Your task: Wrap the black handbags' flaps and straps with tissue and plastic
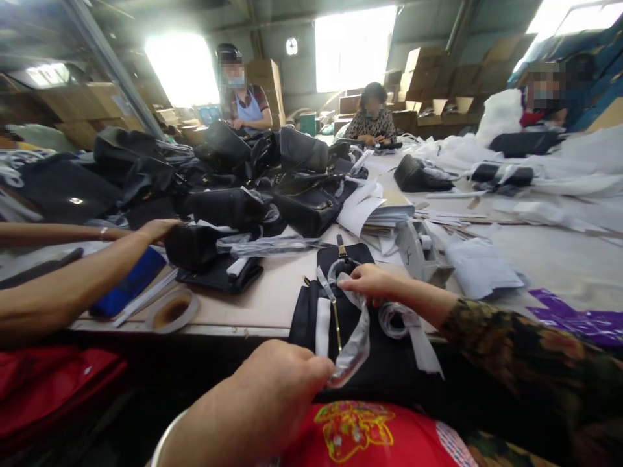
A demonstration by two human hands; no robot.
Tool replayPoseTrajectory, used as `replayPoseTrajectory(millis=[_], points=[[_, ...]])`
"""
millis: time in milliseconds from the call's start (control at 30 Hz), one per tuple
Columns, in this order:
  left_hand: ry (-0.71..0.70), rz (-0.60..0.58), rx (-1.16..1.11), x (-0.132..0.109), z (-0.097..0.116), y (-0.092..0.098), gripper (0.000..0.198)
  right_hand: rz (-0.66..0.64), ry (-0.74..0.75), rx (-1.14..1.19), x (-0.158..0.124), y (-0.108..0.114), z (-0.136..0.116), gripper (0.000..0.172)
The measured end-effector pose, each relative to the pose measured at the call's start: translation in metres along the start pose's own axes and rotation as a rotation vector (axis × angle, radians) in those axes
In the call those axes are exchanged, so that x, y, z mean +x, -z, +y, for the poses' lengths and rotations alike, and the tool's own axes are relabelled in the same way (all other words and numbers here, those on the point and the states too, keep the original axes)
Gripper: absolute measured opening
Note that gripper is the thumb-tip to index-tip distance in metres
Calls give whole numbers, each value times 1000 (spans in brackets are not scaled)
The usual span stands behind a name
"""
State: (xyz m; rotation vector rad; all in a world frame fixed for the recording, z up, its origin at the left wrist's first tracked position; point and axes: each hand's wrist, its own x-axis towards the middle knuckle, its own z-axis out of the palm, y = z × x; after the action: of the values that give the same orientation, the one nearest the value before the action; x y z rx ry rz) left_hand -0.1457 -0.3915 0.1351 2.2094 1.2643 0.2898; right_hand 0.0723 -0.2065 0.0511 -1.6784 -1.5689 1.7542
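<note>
A black bag [389, 357] with a gold zipper lies over the table edge in front of me. Across it runs a strap wrapped in clear plastic [354, 350]. My left hand [272, 383] is closed in a pinch at the lower end of this wrapped strap. Higher up, my right hand [372, 283] also has its fingers closed on the strap, near the bag's gold buckle [342, 250]. A white strip [322, 324] lies beside the zipper. To the right of the zipper, a coiled, wrapped strap [396, 321] rests on the bag.
At left, a co-worker's hand [158, 228] touches a black bag [192, 246]. A tape roll [192, 311] sits near the edge. Black bags [302, 201] pile up behind. Paper sheets [363, 207], a tape dispenser [418, 250] and purple plastic [579, 318] lie rightward. Other people sit or stand beyond.
</note>
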Motion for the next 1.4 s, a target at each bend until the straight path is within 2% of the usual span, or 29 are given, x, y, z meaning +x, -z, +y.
replayPoseTrajectory(millis=[100, 200, 267, 300, 333, 367, 467, 500, 533, 600, 667, 700, 767, 833, 900, 967, 1067, 1167, 1267, 1333, 1400], points=[[-41, -11, 312, 3, -4, -18, 37, -80, -50, 158, 12, -5, 1, 28], [31, 221, 472, -1, -19, -36, 47, -90, -24, 326, 21, -10, 3, 18], [99, 363, 483, -7, -28, -45, 50, -87, -8, 456, 27, -13, 5, 15], [116, 390, 425, -11, -31, -48, 52, -84, -3, 514, 30, -15, 6, 15], [118, 369, 321, -15, -33, -49, 52, -81, 0, 565, 33, -17, 8, 15], [109, 298, 180, -18, -34, -48, 49, -80, 1, 611, 36, -19, 9, 16], [105, -18, -290, -17, -36, -44, 26, -77, -1, 719, 40, -26, 12, 18], [137, -70, -422, -12, -38, -43, 27, -72, -1, 747, 40, -28, 11, 19], [191, -59, -538, -4, -41, -44, 35, -63, 0, 773, 39, -30, 11, 21], [327, 95, -746, 20, -50, -48, 47, -43, 3, 812, 36, -33, 7, 22], [439, 305, -935, 49, -59, -54, 44, -25, 8, 834, 31, -36, 3, 23], [468, 369, -1040, 64, -63, -56, 40, -17, 12, 841, 28, -37, 1, 24], [498, 350, -1254, 89, -67, -58, 36, -2, 22, 847, 22, -39, -4, 25], [511, 214, -1422, 105, -67, -59, 34, 13, 32, 848, 16, -39, -7, 25], [494, 111, -1495, 107, -67, -59, 34, 33, 41, 845, 12, -38, -8, 23], [462, 80, -1465, 97, -67, -59, 36, 59, 42, 842, 11, -35, -8, 22], [427, 5, -1309, 64, -69, -52, 37, 99, 32, 840, 13, -32, -6, 22], [389, -178, -1154, 17, -71, -33, 38, 130, 17, 852, 22, -31, -5, 23], [309, -348, -1091, -28, -67, -9, 41, 149, -14, 864, 32, -32, -5, 22], [249, -333, -1086, -48, -60, 4, 43, 151, -37, 867, 37, -34, -5, 21], [232, -170, -1105, -53, -52, 14, 41, 131, -53, 865, 37, -34, -6, 18]])
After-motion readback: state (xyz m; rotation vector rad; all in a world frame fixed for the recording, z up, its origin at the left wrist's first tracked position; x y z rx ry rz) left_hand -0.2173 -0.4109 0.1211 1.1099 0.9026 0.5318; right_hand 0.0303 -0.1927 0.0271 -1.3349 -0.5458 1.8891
